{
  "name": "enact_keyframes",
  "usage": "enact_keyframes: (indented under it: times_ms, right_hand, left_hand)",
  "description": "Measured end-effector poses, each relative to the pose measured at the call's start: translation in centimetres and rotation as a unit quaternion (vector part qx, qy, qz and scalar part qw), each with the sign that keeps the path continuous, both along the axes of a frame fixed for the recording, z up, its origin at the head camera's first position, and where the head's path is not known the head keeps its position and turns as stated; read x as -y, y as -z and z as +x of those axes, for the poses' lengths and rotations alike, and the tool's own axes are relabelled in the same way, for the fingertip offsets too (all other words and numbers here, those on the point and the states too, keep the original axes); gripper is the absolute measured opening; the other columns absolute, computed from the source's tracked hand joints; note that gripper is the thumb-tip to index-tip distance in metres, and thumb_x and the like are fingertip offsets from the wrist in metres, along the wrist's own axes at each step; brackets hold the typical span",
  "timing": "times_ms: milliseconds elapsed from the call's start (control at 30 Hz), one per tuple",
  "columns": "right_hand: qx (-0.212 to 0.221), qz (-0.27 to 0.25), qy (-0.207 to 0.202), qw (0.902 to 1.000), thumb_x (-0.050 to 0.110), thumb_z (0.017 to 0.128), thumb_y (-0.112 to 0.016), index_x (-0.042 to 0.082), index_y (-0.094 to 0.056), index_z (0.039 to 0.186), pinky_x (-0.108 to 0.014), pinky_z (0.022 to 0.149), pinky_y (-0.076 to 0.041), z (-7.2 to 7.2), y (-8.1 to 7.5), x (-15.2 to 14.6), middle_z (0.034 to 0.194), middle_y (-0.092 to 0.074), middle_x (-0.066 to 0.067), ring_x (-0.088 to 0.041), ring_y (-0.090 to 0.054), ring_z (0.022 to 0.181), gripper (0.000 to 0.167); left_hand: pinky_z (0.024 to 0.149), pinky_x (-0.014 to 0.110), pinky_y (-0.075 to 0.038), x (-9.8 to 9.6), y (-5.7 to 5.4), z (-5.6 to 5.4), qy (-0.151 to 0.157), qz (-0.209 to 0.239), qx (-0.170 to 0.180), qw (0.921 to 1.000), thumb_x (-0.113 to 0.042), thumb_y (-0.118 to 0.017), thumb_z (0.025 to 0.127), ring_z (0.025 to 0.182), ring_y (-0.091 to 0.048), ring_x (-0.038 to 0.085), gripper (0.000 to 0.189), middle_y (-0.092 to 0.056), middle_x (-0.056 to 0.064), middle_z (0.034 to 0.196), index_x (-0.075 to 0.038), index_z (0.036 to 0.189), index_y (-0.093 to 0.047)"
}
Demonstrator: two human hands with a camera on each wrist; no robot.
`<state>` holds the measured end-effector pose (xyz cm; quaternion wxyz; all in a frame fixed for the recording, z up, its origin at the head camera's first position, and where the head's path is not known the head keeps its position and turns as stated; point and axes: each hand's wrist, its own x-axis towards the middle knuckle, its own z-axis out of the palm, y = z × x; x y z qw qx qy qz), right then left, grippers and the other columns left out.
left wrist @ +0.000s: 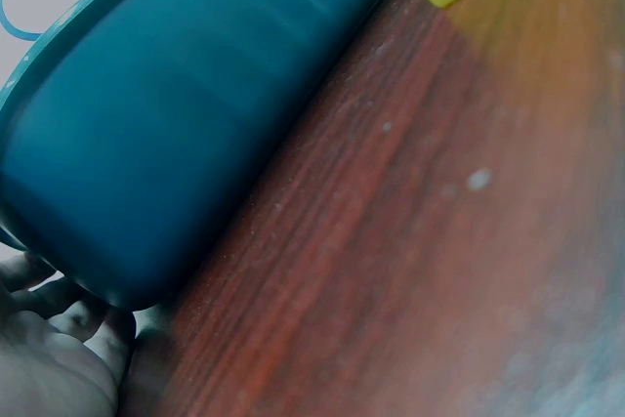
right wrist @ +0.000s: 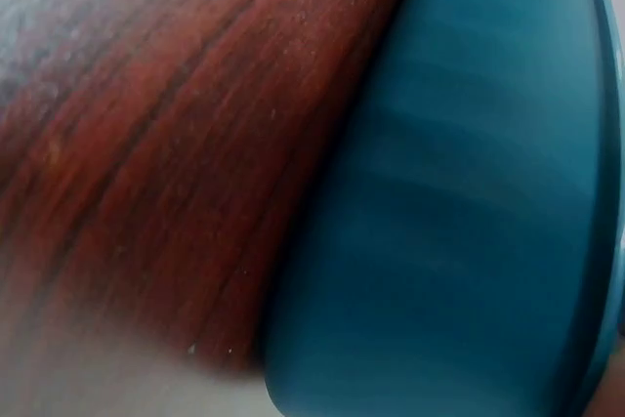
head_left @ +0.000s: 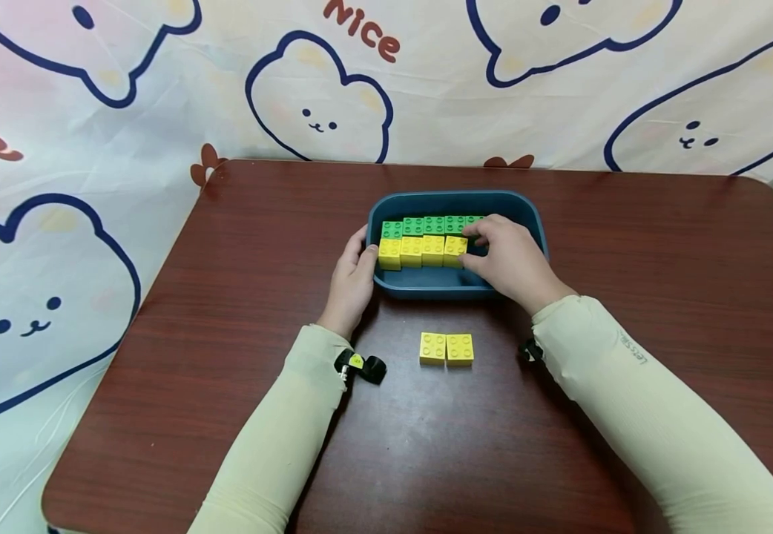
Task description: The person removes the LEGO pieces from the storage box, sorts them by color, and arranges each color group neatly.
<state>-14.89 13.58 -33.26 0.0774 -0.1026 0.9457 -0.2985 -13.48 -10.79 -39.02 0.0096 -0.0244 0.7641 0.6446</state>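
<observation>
A dark blue tray [head_left: 449, 291] holds a back row of green building blocks [head_left: 434, 225] and a front row of yellow building blocks [head_left: 411, 252]. My left hand [head_left: 351, 284] grips the tray's left end, thumb at the rim. In the left wrist view its fingers [left wrist: 103, 334] curl at the tray's corner [left wrist: 127, 241]. Reaching over the tray's right side, my right hand [head_left: 512, 261] pinches the rightmost yellow block [head_left: 455, 251], which sits slightly askew. The right wrist view has mostly the tray's outer wall [right wrist: 449, 202]; the fingertips are hidden there.
Two more yellow blocks [head_left: 446, 349] lie side by side on the brown table [head_left: 260, 245], in front of the tray. A printed cloth [head_left: 179, 148] hangs behind the table's far edge. Both wrists wear small black devices [head_left: 366, 367].
</observation>
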Motion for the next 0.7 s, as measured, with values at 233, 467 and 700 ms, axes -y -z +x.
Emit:
enact_keyframes:
  times_ms: [233, 467, 700]
  right_hand:
    - [0.015, 0.017, -0.006, 0.9997, 0.020, 0.094, -0.071, 0.006, -0.061, 0.136, -0.045, 0.094, -0.052, -0.29, -0.17, 0.18, 0.136, -0.055, -0.012, -0.028, -0.060, 0.115, 0.045]
    - [0.012, 0.022, -0.013, 0.9996, 0.018, 0.095, -0.070, 0.004, -0.060, 0.136, -0.045, 0.094, -0.052, -0.31, -0.12, 0.26, 0.136, -0.055, -0.012, -0.029, -0.060, 0.115, 0.044]
    - [0.004, 0.020, -0.007, 0.9998, 0.017, 0.094, -0.072, 0.005, -0.063, 0.133, -0.043, 0.093, -0.053, -0.20, 0.02, 0.39, 0.133, -0.057, -0.010, -0.027, -0.061, 0.113, 0.041]
  left_hand:
    - [0.116, 0.038, -0.030, 0.00, 0.00, -0.01, 0.000, 0.002, 0.000, 1.0000, -0.025, -0.042, 0.108, 0.141, -0.035, 0.007, 0.046, -0.043, -0.007, 0.154, -0.023, 0.154, -0.041]
    - [0.116, 0.039, -0.030, 0.01, 0.08, -0.07, 0.001, 0.004, -0.002, 1.0000, -0.025, -0.042, 0.108, 0.142, -0.035, 0.007, 0.046, -0.042, -0.007, 0.155, -0.023, 0.154, -0.040]
    - [0.116, 0.039, -0.030, 0.03, 0.10, -0.03, -0.001, 0.000, 0.001, 1.0000, -0.025, -0.041, 0.108, 0.142, -0.035, 0.007, 0.046, -0.042, -0.007, 0.155, -0.023, 0.154, -0.040]
